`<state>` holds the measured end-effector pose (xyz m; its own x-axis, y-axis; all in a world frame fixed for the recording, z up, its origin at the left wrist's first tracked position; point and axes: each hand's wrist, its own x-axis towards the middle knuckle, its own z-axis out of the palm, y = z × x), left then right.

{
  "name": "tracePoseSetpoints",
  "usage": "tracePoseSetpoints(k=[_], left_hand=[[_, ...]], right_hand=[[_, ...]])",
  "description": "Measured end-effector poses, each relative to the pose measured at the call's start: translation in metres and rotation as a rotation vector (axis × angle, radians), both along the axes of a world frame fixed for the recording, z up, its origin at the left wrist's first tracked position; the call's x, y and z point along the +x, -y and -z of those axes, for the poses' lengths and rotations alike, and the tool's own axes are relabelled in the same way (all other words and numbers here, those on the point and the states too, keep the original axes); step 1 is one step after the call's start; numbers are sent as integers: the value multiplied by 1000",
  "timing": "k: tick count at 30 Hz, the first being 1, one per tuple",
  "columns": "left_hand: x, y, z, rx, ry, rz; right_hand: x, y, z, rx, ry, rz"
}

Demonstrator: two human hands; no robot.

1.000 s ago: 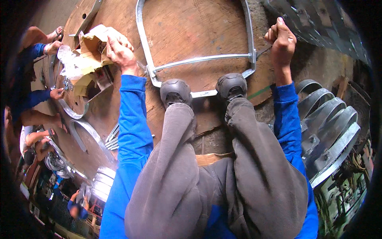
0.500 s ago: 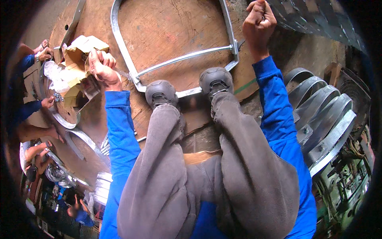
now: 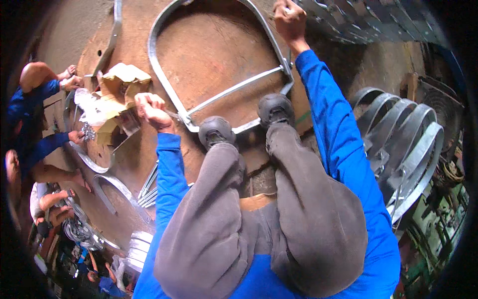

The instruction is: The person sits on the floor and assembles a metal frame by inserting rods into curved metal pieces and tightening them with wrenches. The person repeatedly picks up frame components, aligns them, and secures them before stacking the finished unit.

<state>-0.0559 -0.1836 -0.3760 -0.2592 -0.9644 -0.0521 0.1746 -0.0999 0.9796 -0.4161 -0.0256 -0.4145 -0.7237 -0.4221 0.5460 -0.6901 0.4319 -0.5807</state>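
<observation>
A D-shaped hoop of grey flat metal bar point(image 3: 160, 70) lies before me, with a thin metal crossbar point(image 3: 234, 90) spanning its near part. My left hand point(image 3: 154, 112) is closed beside the hoop's near left corner. From it a thin metal tool point(image 3: 174, 115) reaches to the crossbar's end; most of it is hidden. Beyond the crossbar's right end, my right hand point(image 3: 290, 22) is a fist outside the hoop; what it holds, if anything, I cannot make out. My dark shoes point(image 3: 217, 130) press at the hoop's near straight side.
An opened cardboard box point(image 3: 122, 82) with white plastic stands left, near a co-worker's hand point(image 3: 76, 137) and small metal parts. Metal rods point(image 3: 148, 187) lie by my left sleeve. Several bent metal hoops point(image 3: 423, 149) stand at right. Perforated metal point(image 3: 368, 20) is at far right.
The hoop, box and floor have shifted right and slightly down in the view. My right hand has moved left and up, nearer the hoop's right side; my left hand stays by the corner.
</observation>
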Motion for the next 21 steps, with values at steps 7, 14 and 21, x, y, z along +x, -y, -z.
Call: tracePoseSetpoints(k=[7,14,21], left_hand=[[-27,1,2,-23,-2,48],[9,84,-2,-523,494,-179],[-135,43,-38,-596,823,400]], right_hand=[[-24,-17,3,30,-204,-76],[40,-10,-130,-83,395,-169],[24,21,-53,-352,740,-206]])
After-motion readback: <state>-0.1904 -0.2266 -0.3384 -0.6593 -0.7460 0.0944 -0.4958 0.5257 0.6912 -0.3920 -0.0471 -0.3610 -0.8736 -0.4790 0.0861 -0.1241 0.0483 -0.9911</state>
